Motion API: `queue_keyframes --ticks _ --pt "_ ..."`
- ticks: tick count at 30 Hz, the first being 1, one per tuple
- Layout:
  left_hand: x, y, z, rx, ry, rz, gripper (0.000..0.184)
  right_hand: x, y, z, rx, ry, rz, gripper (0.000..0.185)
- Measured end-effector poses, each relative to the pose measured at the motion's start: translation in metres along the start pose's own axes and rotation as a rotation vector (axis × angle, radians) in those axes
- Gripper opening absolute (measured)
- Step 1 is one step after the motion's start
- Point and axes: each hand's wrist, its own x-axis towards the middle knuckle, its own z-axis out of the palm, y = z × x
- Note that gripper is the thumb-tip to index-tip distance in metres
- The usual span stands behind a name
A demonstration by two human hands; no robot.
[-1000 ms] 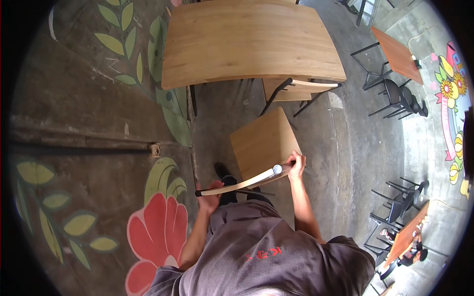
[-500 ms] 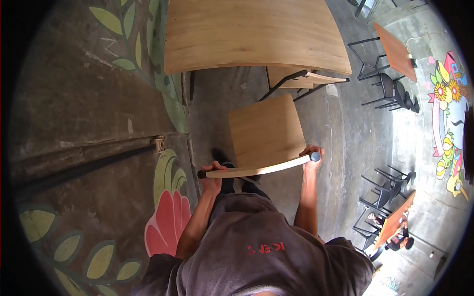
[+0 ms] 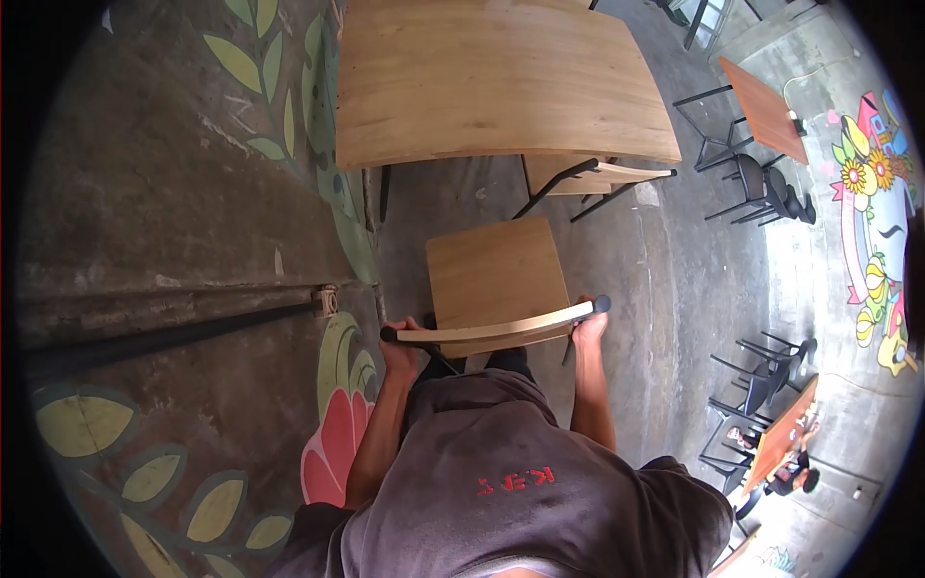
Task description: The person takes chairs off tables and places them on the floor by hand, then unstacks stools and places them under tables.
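Note:
A chair (image 3: 498,275) with a pale wooden seat and a curved wooden backrest with black-capped ends is right in front of my body. My left hand (image 3: 400,357) grips the backrest's left end, next to the black cap. At the other end, my right hand (image 3: 590,328) is wrapped round the frame just below the cap. The seat points away from me, toward a large wooden table (image 3: 511,82). Most of the chair's legs are hidden under the seat and backrest.
Another chair (image 3: 602,178) is tucked under the table's near right side. A painted concrete wall (image 3: 183,193) with a dark rail (image 3: 183,332) runs along the left. Far right stand an orange-topped table (image 3: 766,106), dark chairs (image 3: 761,188), and a seated person (image 3: 795,477) at another table.
The chair has shifted slightly left, and its seat has turned a little and moved nearer to me. Both hands keep hold of the backrest. The large table sits slightly lower in view.

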Motion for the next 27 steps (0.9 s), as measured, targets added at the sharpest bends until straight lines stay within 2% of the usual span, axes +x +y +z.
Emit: queue_keyframes --ticks 8,10,14,16,17,19,20,21,22,24,25,27 --pt "0.008 0.001 0.024 0.065 0.139 0.051 0.024 0.046 0.01 0.042 -0.097 -0.067 0.14 0.043" --pt "0.024 0.011 0.033 0.02 0.276 0.054 0.021 0.059 0.009 0.065 -0.135 -0.132 0.171 0.038" --pt "0.064 0.015 0.035 -0.052 0.173 0.217 0.012 0.102 0.02 0.109 -0.212 -0.227 0.237 0.028" --pt "0.091 0.015 0.06 -0.072 0.471 0.231 0.01 0.122 0.015 0.139 -0.212 -0.219 0.286 0.023" --pt "0.103 0.016 0.06 -0.073 0.467 0.252 0.01 0.126 0.01 0.149 -0.222 -0.205 0.311 0.02" --pt "0.127 0.008 0.05 0.106 0.233 0.276 0.01 0.161 0.032 0.141 -0.138 -0.291 0.399 0.03" --pt "0.131 0.014 0.082 0.04 0.336 0.293 0.012 0.157 0.016 0.154 -0.118 -0.294 0.448 0.039" --pt "0.143 0.018 0.087 0.091 0.231 0.27 0.013 0.171 0.027 0.151 -0.054 -0.347 0.428 0.047" --pt "0.153 0.021 0.087 0.141 0.124 0.252 0.015 0.18 0.029 0.153 -0.089 -0.359 0.376 0.048" --pt "0.176 0.024 0.104 0.183 0.24 0.238 0.017 0.196 0.03 0.16 -0.009 -0.415 0.475 0.045" --pt "0.186 0.027 0.116 0.176 0.218 0.263 0.017 0.199 0.023 0.169 -0.071 -0.445 0.469 0.044" --pt "0.203 0.033 0.139 0.206 0.396 0.226 0.016 0.219 0.03 0.173 -0.071 -0.477 0.514 0.039"
